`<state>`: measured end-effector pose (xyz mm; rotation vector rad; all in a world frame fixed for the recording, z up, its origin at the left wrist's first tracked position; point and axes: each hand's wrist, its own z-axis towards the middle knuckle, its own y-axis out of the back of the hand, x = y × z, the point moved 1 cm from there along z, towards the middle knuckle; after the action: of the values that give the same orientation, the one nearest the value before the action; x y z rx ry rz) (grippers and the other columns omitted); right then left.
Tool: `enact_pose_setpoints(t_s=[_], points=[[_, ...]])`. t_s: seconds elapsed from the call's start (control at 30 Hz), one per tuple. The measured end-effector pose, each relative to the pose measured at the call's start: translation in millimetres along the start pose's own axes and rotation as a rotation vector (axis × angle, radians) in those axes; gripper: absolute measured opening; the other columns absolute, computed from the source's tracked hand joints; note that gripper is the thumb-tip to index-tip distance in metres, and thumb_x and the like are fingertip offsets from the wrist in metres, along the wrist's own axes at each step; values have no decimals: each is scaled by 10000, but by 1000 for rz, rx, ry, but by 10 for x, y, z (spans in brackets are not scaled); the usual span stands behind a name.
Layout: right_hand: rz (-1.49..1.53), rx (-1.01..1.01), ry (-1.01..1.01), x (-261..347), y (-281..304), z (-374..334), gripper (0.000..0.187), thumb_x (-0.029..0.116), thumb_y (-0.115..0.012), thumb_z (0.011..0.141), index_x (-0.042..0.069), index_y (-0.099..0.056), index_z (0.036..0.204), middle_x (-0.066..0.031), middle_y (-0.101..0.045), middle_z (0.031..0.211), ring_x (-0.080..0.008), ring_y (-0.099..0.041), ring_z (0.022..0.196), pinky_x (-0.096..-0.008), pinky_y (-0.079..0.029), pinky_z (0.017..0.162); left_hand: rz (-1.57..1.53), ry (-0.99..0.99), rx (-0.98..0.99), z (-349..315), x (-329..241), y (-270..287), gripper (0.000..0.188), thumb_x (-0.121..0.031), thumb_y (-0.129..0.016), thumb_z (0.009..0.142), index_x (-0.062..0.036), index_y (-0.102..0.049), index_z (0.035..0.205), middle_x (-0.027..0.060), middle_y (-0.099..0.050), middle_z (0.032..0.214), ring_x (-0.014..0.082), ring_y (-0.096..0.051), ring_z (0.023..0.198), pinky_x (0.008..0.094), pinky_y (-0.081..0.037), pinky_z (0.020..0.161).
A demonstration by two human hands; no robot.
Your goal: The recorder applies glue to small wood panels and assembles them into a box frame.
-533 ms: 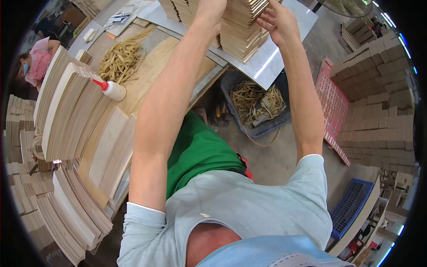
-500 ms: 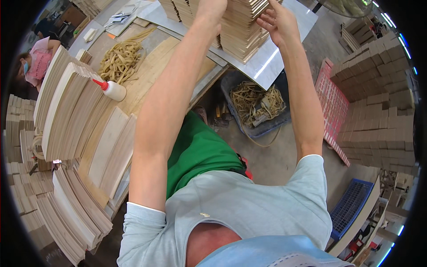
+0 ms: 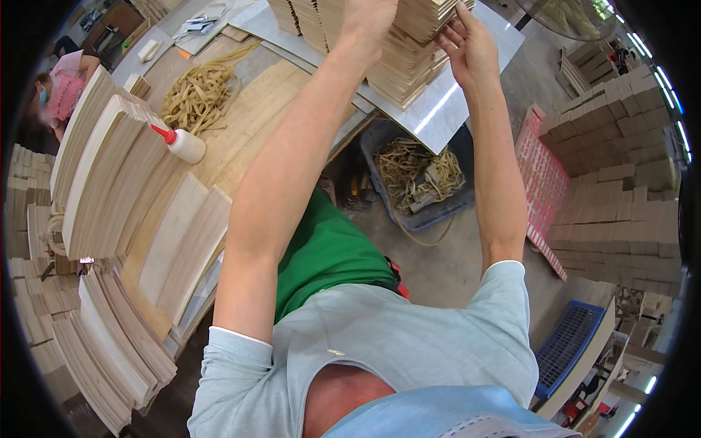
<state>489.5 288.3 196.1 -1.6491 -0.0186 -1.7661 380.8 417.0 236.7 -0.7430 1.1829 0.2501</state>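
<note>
A tall stack of thin wooden slats (image 3: 405,77) stands on a grey-white board at the top of the view. Its upper layers sit offset from those below. Against the near left side of the upper slats is my left hand (image 3: 369,28); its fingers are hidden by the hand itself and the picture's edge. At the right end of the upper slats my right hand (image 3: 473,50) grips their edge, thumb above and fingers bent beneath. More slat stacks (image 3: 303,18) stand close on the left.
A glue bottle (image 3: 185,144) with a red tip and a heap of tan bands (image 3: 201,95) lie on the workbench beside curved wood strips (image 3: 117,175). Below the board's corner sits a dark bin (image 3: 380,182). A pink slatted panel (image 3: 542,182) leans right. Another person (image 3: 69,84) is far left.
Both hands and the upper slats have shifted slightly to the right in the picture. The whole view has also turned a little. My right hand stays at the slats' edge.
</note>
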Motion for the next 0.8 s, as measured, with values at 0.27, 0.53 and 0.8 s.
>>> enact_pose_setpoints(t_s=[0.27, 0.53, 0.8], points=[[31, -28, 19, 135, -158, -108, 319, 181, -539, 972, -21, -539, 1219, -118, -608, 1115, -221, -576, 1011, -390, -483, 861, -5, 34, 22, -87, -27, -24, 667, -338, -743, 796, 30, -380, 1217, 149, -567, 1104, 196, -574, 1009, 328, -501, 814], [-238, 59, 278, 245, -453, -763, 498, 222, -582, 956, -51, -435, 1345, -109, -567, 1166, -183, -548, 1046, -330, -469, 863, -458, -88, 106, -485, -105, 337, 643, -218, -714, 805, -42, -388, 1331, 117, -518, 1228, 250, -494, 1152, 366, -406, 957], [245, 304, -555, -701, -592, -1557, 816, 639, -320, 955, -25, -337, 1429, -200, -476, 1343, -297, -510, 1186, -468, -495, 926, 423, -616, 140, -1481, -271, 1515, 746, -260, -791, 634, -101, -444, 1275, 147, -398, 1329, 324, -397, 1233, 459, -374, 983]])
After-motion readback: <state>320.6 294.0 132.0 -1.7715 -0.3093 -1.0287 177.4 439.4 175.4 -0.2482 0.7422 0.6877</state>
